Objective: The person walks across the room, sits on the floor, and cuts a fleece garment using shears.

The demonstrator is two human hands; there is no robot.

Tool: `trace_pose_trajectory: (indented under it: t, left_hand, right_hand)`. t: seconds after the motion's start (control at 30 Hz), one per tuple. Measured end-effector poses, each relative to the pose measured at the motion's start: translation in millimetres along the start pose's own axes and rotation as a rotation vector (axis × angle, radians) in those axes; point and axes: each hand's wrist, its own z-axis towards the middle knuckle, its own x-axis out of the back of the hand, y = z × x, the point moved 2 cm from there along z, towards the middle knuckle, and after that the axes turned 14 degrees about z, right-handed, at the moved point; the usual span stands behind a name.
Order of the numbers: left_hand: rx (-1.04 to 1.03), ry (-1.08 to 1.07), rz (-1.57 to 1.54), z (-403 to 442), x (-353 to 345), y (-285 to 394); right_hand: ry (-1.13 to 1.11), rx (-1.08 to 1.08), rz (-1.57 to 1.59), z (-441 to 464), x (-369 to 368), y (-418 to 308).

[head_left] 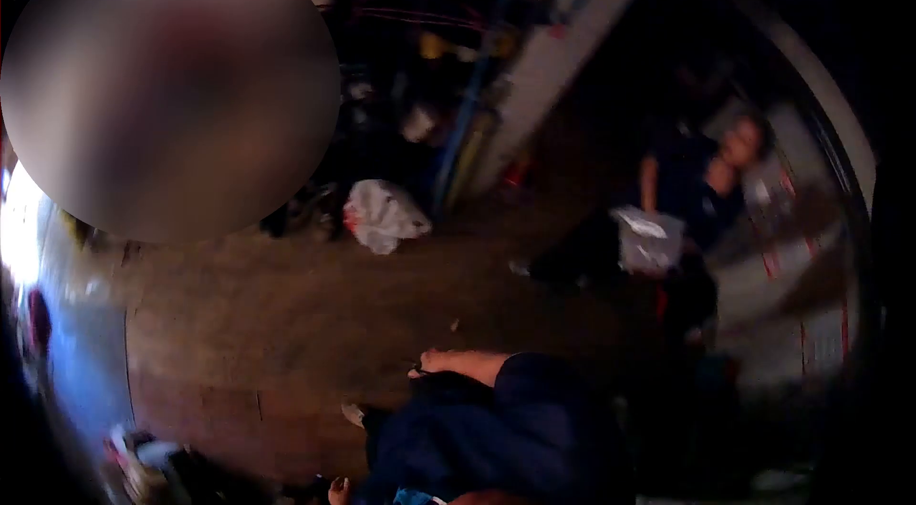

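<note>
Take the one white bag (384, 216) on the brown floor (277, 314) as the landmark. Far below it, at the bottom edge of the view, one hand shows, seemingly the wearer's left hand (339, 491), with only a small part in sight; its fingers look loosely bent, but I cannot tell how far open the grip is or whether it has hold of anything. Just right of that hand, and also far below the bag, spreads one stretch of dark blue cloth (487, 429). At the cloth's lower edge, almost straight down from the bag, sits one bright blue thing (415, 497), cut off by the frame. Beside it is one reddish-brown patch (487, 498); I cannot tell whether this is the right hand, so its grip cannot be told either.

Between the bag and the cloth, two feet appear to show: one at the end of a bare leg (477, 367), the other a pale foot (353, 415) lower and to the left.

Well to the right of the bag, one other person (692, 171) in dark clothes sits with one pale package (651, 242) at the lap. Above and right of the bag, one blue pole (468, 114) and one pale beam (582, 47) slant upward. Far below and left of it lies one blurred bundle (148, 457).
</note>
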Motion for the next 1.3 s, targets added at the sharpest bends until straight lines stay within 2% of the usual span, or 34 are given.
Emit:
trace_pose_trajectory:
  t: [0.1, 0.17, 0.27, 0.33, 0.4, 0.47, 0.5, 0.6, 0.83, 1.07, 1.17, 1.3]
  left_hand:
    - [-0.107, -0.13, 0.144, 10, 13, -3]
    - [-0.154, -0.204, 0.222, 10, 14, 1]
    - [-0.215, -0.271, 0.316, 14, 12, 29]
    - [-0.224, -0.33, 0.354, 45, 8, 25]
    - [-0.238, -0.346, 0.391, 46, 1, 38]
    - [-0.236, -0.346, 0.41, 39, -8, 42]
    - [-0.231, -0.344, 0.421, 34, -13, 42]
    - [-0.209, -0.332, 0.423, 27, -24, 46]
    - [-0.143, -0.281, 0.398, 11, -25, 50]
    - [-0.116, -0.186, 0.373, -7, 0, 75]
    - [-0.1, -0.062, 0.352, -11, 26, 85]
    - [-0.024, 0.271, 0.321, -28, 96, 77]
  right_hand:
    - [0.16, -0.063, 0.138, -25, -70, 2]
    - [0.058, -0.033, 0.22, -16, -123, 29]
    - [0.022, 0.178, 0.409, -1, -175, 46]
    - [0.051, 0.236, 0.546, 36, -206, 53]
    - [0.33, -0.014, 0.432, 34, -215, 70]
    - [0.206, 0.253, 0.292, 25, -227, 92]
    - [0.216, 0.254, 0.305, 25, -229, 97]
    - [0.063, 0.111, 0.408, 27, -235, 122]
    - [-0.095, -0.024, 0.371, -40, -141, 79]
    - [-0.205, -0.037, 0.314, -82, -66, 34]
    - [-0.059, -0.022, 0.244, -12, -136, 81]
    - [-0.079, 0.065, 0.271, -26, -102, 65]
